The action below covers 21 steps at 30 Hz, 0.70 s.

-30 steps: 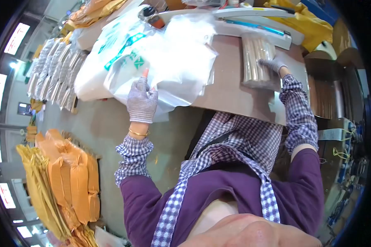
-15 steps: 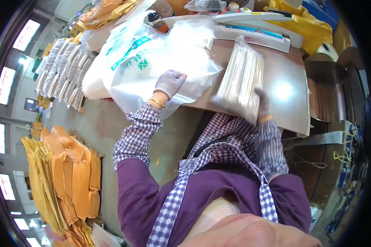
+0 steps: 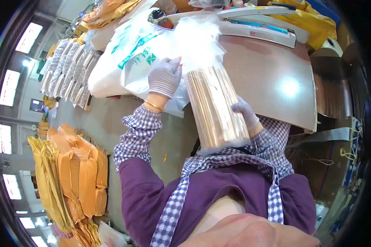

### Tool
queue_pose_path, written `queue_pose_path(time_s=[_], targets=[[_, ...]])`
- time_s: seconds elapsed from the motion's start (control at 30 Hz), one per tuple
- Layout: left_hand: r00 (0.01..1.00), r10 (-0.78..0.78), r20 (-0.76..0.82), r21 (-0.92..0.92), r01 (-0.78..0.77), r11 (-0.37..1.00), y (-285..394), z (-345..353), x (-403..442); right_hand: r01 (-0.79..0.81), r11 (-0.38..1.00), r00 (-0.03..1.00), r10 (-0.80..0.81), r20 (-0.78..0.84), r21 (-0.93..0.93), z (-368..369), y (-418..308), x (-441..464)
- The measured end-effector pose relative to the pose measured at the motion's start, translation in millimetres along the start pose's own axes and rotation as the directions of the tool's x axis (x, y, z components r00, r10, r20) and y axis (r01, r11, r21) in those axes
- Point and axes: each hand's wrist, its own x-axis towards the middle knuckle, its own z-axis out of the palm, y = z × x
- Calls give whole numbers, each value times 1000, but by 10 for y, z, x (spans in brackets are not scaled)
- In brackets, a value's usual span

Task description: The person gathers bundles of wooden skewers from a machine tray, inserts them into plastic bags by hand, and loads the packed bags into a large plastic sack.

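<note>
The stick bundle (image 3: pixel 216 111), pale rods in clear wrap, is held at a slant across the front edge of the worktop (image 3: pixel 270 80), w/ its lower end near the checked apron (image 3: pixel 169 210) & its upper end at the clear plastic (image 3: pixel 198 45). It's grasped low on its R side by the R hand (image 3: pixel 246 114), prob. so the wt. is borne & the rods are kept aligned. The plastic's edge appears pinched by the curled L hand (image 3: pixel 165 78), prob. so the limp film is kept from slipping; whether the bundle's top is inside or just under it can't be told. Neither of the 2 hands looks released. A green-printed bag (image 3: pixel 132 64) is spread to the L, prob. for easy reach. A long white device (image 3: pixel 261 35) w/ a blue strip is set at the back, prob. out of the hands' way. Orange sacks (image 3: pixel 84 177) are kept well apart, far L.
</note>
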Motion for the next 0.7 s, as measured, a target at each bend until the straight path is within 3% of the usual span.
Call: queue_pose_path(time_s=[0.07, 0.13, 0.17, 0.2, 0.27, 0.33, 0.37, 0.4, 0.47, 0.5, 0.53, 0.57, 0.6, 0.63, 0.67, 0.7], targets=[[988, 153, -24, 103, -150, 983, 76, 46, -9, -25, 995, 997, 19, -69, -95, 78, -85, 56], [988, 156, -2, 105, -155, 982, 126, 98, 51, -19, 952, 995, -12, -97, -305, 231, -133, 117], [985, 169, 19, 60, -170, 984, 151, 124, 64, -15, 946, 997, -9, -75, -322, 285, -141, 153], [982, 185, 41, 13, -186, 982, 179, 146, 79, -15, 944, 997, -12, -78, -329, 339, -150, 209], [978, 168, 126, -52, -163, 985, 293, 100, 21, -35, 985, 999, 40, 28, -166, 415, -179, 366], [951, 244, 188, -135, -221, 966, 393, 57, -121, -11, 983, 1000, 12, 1, -186, 250, -60, 698], [935, 277, 222, -191, -237, 953, 385, 86, -173, -32, 985, 994, 14, -105, -172, 222, -17, 854], [937, 277, 215, -187, -238, 953, 358, 108, -201, -49, 986, 978, 16, -207, -158, 194, 7, 980], [960, 267, 81, -319, -228, 920, 342, 28, -220, -46, 977, 982, 6, -187, -208, 284, -22, 1129], [970, 188, 154, -389, -115, 914, 350, -21, -273, -45, 967, 984, -1, -179, -252, 331, -37, 1208], [974, 179, 142, -387, -111, 915, 401, -29, -319, -49, 963, 985, 3, -171, -263, 381, -40, 1302], [953, 260, 158, -509, -147, 848, 491, -6, -384, 153, 772, 957, -272, -103, -617, 455, -1, 1399], [927, 338, 165, -622, -168, 765, 602, 28, -483, 300, 425, 874, -482, 68, -854, 534, 66, 1495], [919, 333, 212, -825, -15, 565, 741, 138, -619, 157, 874, 963, -238, -124, -460, 665, 111, 1609], [905, 344, 248, -941, 140, 309, 861, 229, -774, 148, 872, 968, -225, -113, -467, 636, 149, 1772], [858, 458, 230, -950, 97, 297, 957, 208, -963, 130, 892, 976, -192, -103, -433, 538, 239, 1989]])
